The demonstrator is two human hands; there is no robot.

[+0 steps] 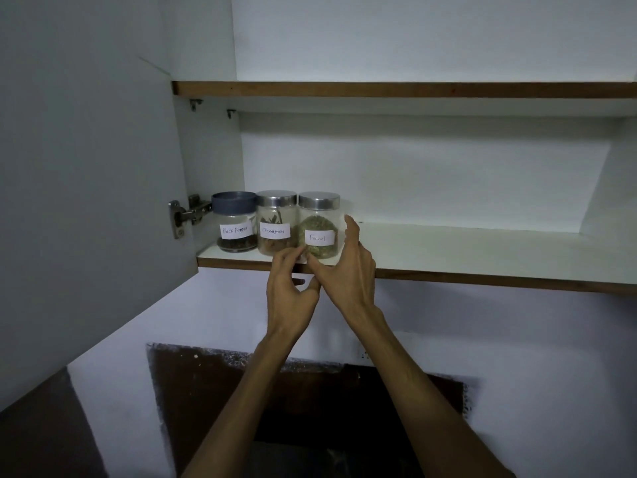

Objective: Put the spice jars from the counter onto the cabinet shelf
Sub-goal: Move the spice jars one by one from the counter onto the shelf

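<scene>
Three glass spice jars stand side by side at the left end of the lower cabinet shelf (482,251): Black Pepper (235,224) with a blue lid, Cinnamon (276,219) and Fennel (319,224) with silver lids. My right hand (348,274) is spread around the Fennel jar, thumb at its front base and fingers just off its right side. My left hand (291,288) is raised beside it, its loosely curved fingertips at the base where the Cinnamon and Fennel jars meet. Neither hand grips a jar. The counter is out of view.
The cabinet door (86,167) stands open on the left, its hinge (188,212) right beside the Black Pepper jar. An upper shelf (413,89) runs above. To the right of the jars the lower shelf is bare white board. A dark panel (310,401) is on the wall below.
</scene>
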